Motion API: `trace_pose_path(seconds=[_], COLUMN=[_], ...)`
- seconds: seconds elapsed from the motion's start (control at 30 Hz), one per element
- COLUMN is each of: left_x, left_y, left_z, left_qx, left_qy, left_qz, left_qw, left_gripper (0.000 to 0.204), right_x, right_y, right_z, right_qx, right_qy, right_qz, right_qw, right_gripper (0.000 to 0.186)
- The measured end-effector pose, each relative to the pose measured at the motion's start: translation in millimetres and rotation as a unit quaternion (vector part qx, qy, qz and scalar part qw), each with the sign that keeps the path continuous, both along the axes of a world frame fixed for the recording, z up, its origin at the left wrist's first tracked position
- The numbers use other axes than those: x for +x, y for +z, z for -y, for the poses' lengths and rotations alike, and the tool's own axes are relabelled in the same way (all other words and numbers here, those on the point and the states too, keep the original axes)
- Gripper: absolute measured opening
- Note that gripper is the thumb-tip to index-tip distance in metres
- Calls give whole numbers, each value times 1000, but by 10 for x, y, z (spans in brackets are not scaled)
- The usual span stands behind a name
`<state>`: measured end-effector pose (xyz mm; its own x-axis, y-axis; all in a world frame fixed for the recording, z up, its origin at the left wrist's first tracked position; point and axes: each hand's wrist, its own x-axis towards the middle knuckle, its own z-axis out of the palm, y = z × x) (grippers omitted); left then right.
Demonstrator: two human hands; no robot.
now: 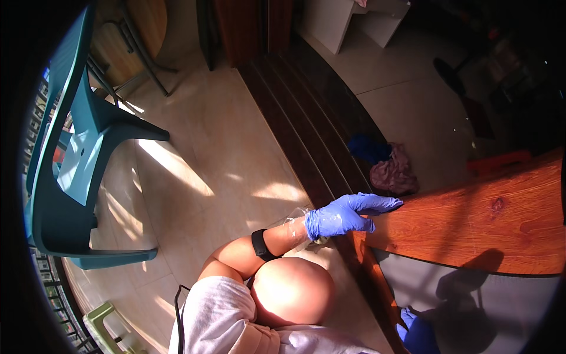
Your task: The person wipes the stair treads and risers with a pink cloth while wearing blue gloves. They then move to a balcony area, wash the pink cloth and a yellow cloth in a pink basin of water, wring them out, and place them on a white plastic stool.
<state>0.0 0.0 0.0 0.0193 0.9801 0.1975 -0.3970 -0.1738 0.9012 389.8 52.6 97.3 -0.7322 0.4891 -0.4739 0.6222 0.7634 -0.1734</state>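
Wood-grained panel lies at the right, its near end beside the dark grooved sill and its lower edge bordering a grey surface. It looks stiff, probably heavy, and its sheen suggests a smooth gloved palm could slide on it; the narrow near end seems the surest place to take hold, rather than the broad face. The left hand, in a blue glove, rests at that end with fingers stretched and parted, not clenched. The right hand, also blue-gloved, shows only partly low down; its grasp cannot be told.
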Motion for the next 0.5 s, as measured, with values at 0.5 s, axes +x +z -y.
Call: trace_pose_path(seconds=[0.5], left_x=[508], left_y=[86], left_z=[-255], left_qx=[-15], left_qy=[-274], left_qz=[-89], left_qw=[958], left_gripper=[70], right_x=[210], right_y=[-61], right_z=[-3], right_qx=[16], right_qy=[16], right_qz=[63], right_qw=[998], right_gripper=[41])
